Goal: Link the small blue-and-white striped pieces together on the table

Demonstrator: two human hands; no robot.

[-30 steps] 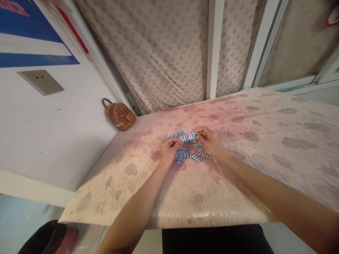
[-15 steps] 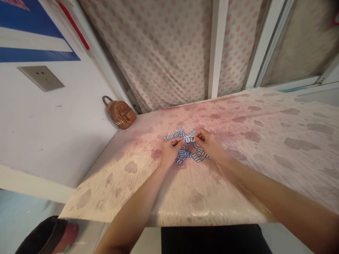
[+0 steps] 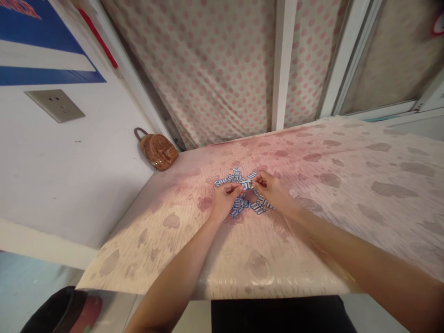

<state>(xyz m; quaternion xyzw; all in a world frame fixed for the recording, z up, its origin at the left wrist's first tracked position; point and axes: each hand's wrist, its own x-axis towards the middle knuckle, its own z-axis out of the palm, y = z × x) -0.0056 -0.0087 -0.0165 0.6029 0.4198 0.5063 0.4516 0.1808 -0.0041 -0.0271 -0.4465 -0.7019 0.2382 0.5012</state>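
My left hand [image 3: 225, 198] and my right hand [image 3: 274, 188] meet over the middle of the table. Between their pinched fingertips is a small white piece with blue edges [image 3: 247, 185], like a paper label; its exact kind is too small to make out. Both hands are closed on it, one from each side. Around and below them lie several similar blue-and-white striped pieces [image 3: 258, 208], scattered in a rough ring on the cloth. Part of that ring is hidden behind my fingers.
The table [image 3: 222, 259] has a pale, leaf-patterned cover. A small brown backpack-shaped bag [image 3: 159, 151] sits at its far left corner by the wall. Behind hangs a dotted curtain [image 3: 222, 69]. A black and red object [image 3: 65, 310] is low at the left.
The fingertips have drawn closer together around the held piece, so less of it shows. The scattered pieces look unchanged, and the view has shifted slightly.
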